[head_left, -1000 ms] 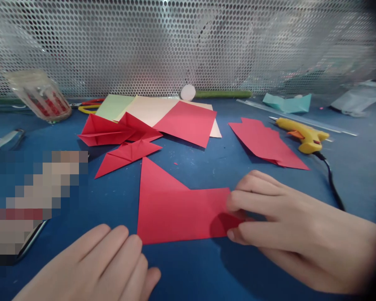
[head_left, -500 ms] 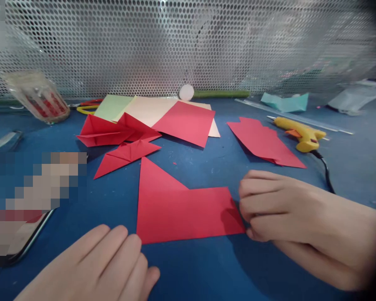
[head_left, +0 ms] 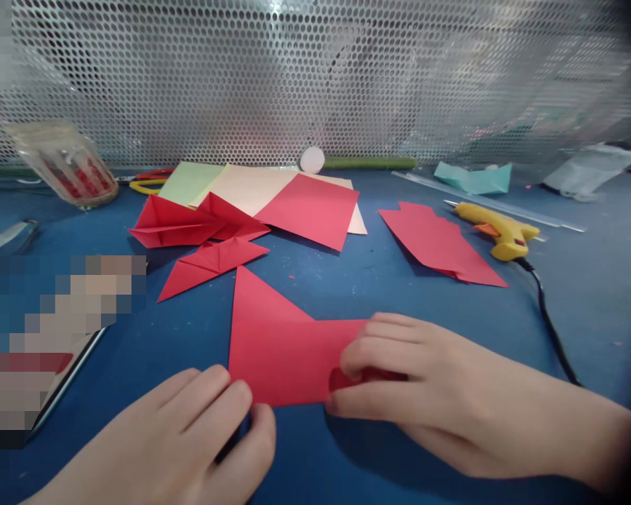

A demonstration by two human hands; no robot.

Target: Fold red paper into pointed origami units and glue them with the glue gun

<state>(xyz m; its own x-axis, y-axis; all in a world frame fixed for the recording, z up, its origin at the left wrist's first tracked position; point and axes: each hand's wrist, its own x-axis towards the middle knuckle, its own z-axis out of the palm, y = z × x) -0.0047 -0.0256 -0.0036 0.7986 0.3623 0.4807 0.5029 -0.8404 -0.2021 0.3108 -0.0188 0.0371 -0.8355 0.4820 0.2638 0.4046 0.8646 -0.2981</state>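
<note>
A partly folded red paper sheet [head_left: 278, 347] lies flat on the blue table [head_left: 347, 280] in front of me. My right hand [head_left: 421, 382] covers its right end, thumb and fingers pinched on the paper's right edge, which curls up under them. My left hand [head_left: 189, 435] rests at the sheet's lower left corner, fingers curled, fingertips and thumb touching that corner. Behind the sheet lie folded red paper pieces [head_left: 200, 235].
Flat red, cream and green sheets [head_left: 289, 196] lie at the back. More folded red paper [head_left: 442, 245] and a yellow glue gun [head_left: 499, 231] with black cord sit to the right. A plastic jar [head_left: 63, 165], scissors [head_left: 147, 181] and a perforated metal screen [head_left: 315, 77] are behind.
My right hand slid left over the sheet's right end and pinched its edge, lifting it. My left hand moved forward to the lower left corner and curled its fingers there.
</note>
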